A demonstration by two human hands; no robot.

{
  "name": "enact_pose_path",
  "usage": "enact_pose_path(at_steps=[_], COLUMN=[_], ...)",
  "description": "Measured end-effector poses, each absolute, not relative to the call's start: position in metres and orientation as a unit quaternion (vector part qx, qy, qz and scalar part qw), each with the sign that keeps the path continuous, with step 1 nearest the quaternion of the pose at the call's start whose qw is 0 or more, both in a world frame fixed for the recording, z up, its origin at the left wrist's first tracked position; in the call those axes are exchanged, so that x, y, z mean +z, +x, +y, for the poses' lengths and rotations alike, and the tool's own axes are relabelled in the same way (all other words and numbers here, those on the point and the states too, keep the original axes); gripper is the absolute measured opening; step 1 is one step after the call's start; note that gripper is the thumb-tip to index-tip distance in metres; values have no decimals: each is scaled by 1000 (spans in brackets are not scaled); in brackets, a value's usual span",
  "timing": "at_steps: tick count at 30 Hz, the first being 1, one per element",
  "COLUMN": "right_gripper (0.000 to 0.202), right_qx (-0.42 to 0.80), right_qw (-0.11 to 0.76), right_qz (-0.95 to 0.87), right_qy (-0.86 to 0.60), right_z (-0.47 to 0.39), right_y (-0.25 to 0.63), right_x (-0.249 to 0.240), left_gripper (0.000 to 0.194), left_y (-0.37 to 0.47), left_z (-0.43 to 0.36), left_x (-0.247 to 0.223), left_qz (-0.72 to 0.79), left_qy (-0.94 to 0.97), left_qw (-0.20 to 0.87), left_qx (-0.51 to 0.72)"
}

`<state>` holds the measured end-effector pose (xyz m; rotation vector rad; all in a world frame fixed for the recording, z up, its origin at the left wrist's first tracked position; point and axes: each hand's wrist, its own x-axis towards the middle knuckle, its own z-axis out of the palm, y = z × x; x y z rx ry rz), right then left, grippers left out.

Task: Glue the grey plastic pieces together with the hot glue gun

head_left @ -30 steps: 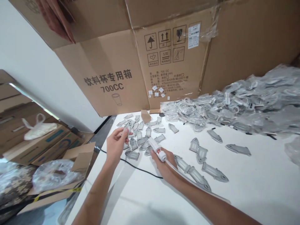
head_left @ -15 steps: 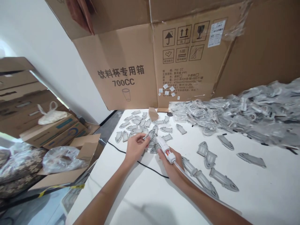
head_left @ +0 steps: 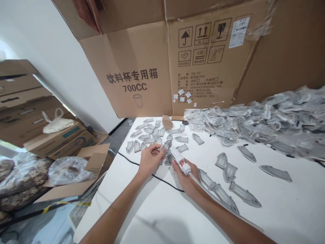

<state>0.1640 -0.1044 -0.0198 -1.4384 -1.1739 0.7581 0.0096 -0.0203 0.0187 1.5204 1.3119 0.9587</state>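
Probably the gray plate [head_left: 167,146] is light, stiff, best held by its rim; your left hand [head_left: 151,159] pinches it, your right hand [head_left: 188,178] grips the white corded tool [head_left: 177,156].

Both bare forearms [head_left: 122,206] extend forward and converge. The bare left hand [head_left: 151,160] pinches; the bare right hand [head_left: 185,179] grips just beside it.

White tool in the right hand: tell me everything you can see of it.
The white tool looks like smooth plastic, long and slim, with a red mark near its rear and a pale cord running back from there. The right hand grips it over the table, its front end pointing away, beside a gray piece; contact there is unclear.
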Motion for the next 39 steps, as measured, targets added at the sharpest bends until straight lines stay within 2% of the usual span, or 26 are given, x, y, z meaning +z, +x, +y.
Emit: enact_pose_path(at_steps=[25, 39], right_gripper=[53, 52], right_qx=[361, 379], right_qw=[520, 510], right_qz=[-478, -467], right_qy=[-609, -615], right_z=[-106, -107], right_y=[162, 164], right_x=[-16, -15], left_gripper=[43, 41], left_y=[9, 13], left_z=[-23, -22], left_x=[26, 13], left_qz=[494, 500], left_qy=[554, 564], left_qw=[530, 499], left_qx=[410, 427])
